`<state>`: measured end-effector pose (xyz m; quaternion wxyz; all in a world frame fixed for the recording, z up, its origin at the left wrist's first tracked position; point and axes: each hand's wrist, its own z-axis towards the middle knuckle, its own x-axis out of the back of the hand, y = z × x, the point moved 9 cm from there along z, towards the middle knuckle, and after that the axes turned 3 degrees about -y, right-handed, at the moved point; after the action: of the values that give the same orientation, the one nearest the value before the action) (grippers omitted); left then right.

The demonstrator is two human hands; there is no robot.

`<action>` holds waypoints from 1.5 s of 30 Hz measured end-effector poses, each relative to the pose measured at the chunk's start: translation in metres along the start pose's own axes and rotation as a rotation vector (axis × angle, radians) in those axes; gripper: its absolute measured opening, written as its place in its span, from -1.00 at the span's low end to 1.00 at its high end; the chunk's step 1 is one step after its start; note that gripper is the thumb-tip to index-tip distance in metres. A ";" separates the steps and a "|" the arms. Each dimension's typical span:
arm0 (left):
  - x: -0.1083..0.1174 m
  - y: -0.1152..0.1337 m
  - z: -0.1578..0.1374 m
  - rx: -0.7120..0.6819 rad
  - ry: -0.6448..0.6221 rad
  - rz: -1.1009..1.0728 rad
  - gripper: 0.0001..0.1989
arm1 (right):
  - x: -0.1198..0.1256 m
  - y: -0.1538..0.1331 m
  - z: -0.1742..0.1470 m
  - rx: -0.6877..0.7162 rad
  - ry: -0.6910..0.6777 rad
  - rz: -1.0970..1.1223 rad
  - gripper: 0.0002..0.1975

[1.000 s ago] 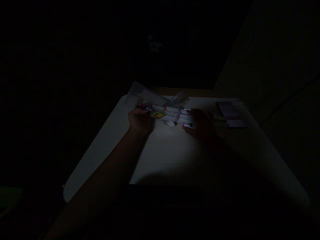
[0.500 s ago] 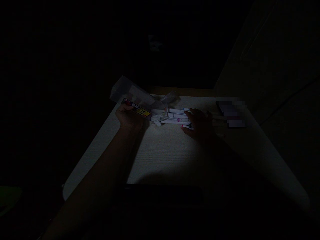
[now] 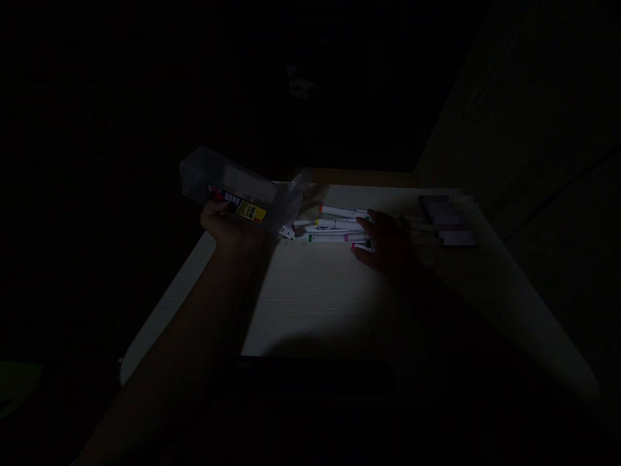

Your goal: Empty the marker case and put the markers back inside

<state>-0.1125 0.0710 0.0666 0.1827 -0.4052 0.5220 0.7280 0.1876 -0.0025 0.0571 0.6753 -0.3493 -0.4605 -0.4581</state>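
Observation:
In dim light, my left hand (image 3: pixel 230 226) grips a clear plastic case (image 3: pixel 233 178) with a yellow and dark label (image 3: pixel 242 208), tilted above the table's left side. Its torn-looking open end (image 3: pixel 294 194) points right. Several white markers (image 3: pixel 339 224) with orange, yellow, green, purple and red ends lie on the table to the right of the case. My right hand (image 3: pixel 388 239) rests over the right ends of these markers, thumb and fingers spread and touching them. Its palm side is hidden. A small white scrap (image 3: pixel 287 232) lies at the markers' left end.
The pale table (image 3: pixel 301 291) has rounded front corners. A phone-like dark object (image 3: pixel 449 220), partly blurred, lies at the back right. A wall (image 3: pixel 543 129) rises on the right. Something green (image 3: pixel 19 385) shows at the lower left.
My left hand has drawn the clear case leftward, off the markers, so more of their left ends show. My right hand has stayed almost in place.

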 end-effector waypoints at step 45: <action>-0.037 -0.051 -0.045 0.351 -0.280 0.097 -0.69 | -0.018 -0.019 -0.001 0.162 -0.125 -0.018 -0.15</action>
<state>-0.0366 0.0562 0.0586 0.2859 -0.2363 0.6291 0.6831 0.1668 -0.0047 0.0402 0.6670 -0.3172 -0.5406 -0.4028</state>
